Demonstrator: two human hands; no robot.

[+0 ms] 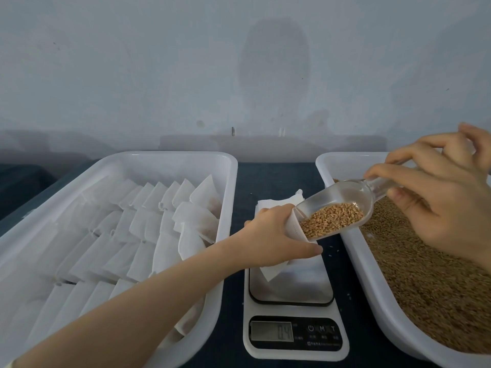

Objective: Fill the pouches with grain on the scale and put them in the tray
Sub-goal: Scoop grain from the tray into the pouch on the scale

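Observation:
My left hand (276,236) grips a white pouch (275,269) with its mouth held open, its lower end resting on the steel platform of the white digital scale (292,309). My right hand (435,192) pinches the handle of a clear plastic scoop (342,205) half full of brown grain, its lip at the pouch mouth. The scale display shows digits that look like 0.4. At left, a white tray (228,181) holds several rows of white pouches. On the right stands a white tray of loose grain (430,274).
A small stack of empty white pouches (276,204) lies on the dark table behind the scale. A few stray grains (333,252) sit on the dark surface between scale and grain tray. A pale wall rises behind the trays.

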